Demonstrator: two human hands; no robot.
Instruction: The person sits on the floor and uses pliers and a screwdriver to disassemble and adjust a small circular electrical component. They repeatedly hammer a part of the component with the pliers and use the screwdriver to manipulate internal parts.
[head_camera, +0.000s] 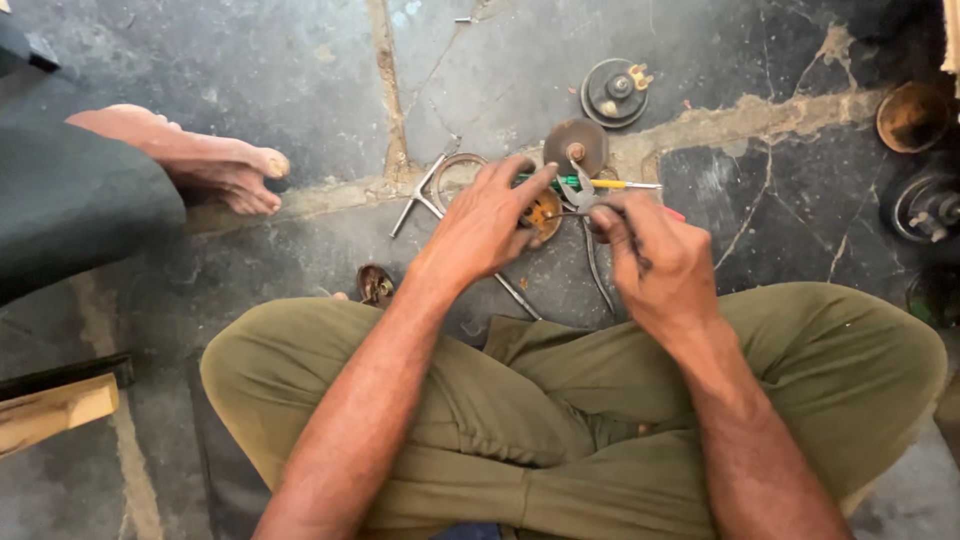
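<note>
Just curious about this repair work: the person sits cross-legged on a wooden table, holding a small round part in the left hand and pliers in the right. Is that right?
Not quite. The head view shows the person sitting on a cracked dark stone floor, not a wooden table. The rest holds: left hand on the small round part, right hand gripping pliers.

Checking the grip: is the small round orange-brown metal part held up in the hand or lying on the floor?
Held up: the left hand cups the small round orange-brown metal part above the cracked dark stone floor.
</note>
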